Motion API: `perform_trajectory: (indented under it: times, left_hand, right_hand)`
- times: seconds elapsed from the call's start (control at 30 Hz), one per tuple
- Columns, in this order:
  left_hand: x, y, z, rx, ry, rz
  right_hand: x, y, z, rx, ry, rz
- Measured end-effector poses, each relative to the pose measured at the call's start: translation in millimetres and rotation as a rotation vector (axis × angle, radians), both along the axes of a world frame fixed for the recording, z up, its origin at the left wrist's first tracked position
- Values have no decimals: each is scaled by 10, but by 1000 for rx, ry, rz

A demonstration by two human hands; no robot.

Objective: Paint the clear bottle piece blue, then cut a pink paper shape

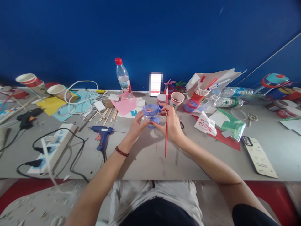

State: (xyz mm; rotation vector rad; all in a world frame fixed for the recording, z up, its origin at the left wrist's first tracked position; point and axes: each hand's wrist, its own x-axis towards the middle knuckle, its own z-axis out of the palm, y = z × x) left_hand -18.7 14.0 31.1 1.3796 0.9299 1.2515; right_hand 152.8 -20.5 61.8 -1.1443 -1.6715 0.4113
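Over the middle of the table, my left hand (137,126) grips a see-through plastic piece (150,110) with blue paint on it. The piece has a round rim and a narrower waist, like a cut bottle part. My right hand (174,125) has a thin red paintbrush (166,138) between its fingers, upright with its handle pointing down. The thumb of that hand also touches the lower part of the plastic piece. Just behind the hands stand a paper cup (177,99) and a small jar with a pinkish lid (161,98).
On the left lie a blue glue gun (102,135), a power strip (55,147) with cords, and wooden sticks (107,115). A red-capped bottle (123,78) and a phone with a lit screen (155,84) stand behind. Rightward are plastic bottles (229,102) and another phone (260,157).
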Motion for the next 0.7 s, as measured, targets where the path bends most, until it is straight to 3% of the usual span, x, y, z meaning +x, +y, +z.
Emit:
perform_trajectory:
  times: [0.23,0.33,0.7]
  left_hand:
    - [8,-44,14,-156,-98,-88]
    - [10,-41,-12,-183,-119,-37]
    - [-49,49,-171,-183,-47,86]
  right_hand:
    - [-8,-27,-18,66,-93,17]
    - [0,-9,29,86,-90,68]
    - [276,51,383,52,244,179]
